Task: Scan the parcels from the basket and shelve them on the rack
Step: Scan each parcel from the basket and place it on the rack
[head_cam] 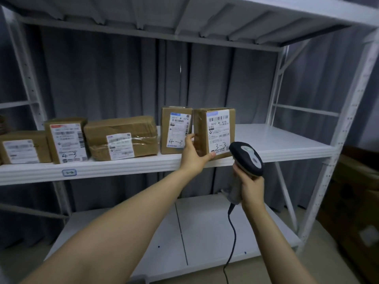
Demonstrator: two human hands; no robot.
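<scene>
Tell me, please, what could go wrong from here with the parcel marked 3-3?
The 3-3 parcel stands at the front edge of the shelf, gripped only at its lower corner by the left hand; it might tip off on release. The scanner in the right hand sits close to that parcel and could knock it. Its cable hangs by the lower shelf and may snag.

I see a white rack [123,167] and a grey curtain [102,78], plain, with darker vertical folds. All parcels are brown cardboard with white labels and black barcodes. 3-3 parcel [213,132]: light blue strip on the label, "3-3" in black marker. 4-3 parcel [176,130]: same blue strip, black "4-3". Red-strip parcel [65,140]: red label strip, black "4-3". Scanner [246,158]: black head, light grey panel, grey handle, black cable [232,232]. Shelf tag [69,172]: white with a blue outline.
</scene>
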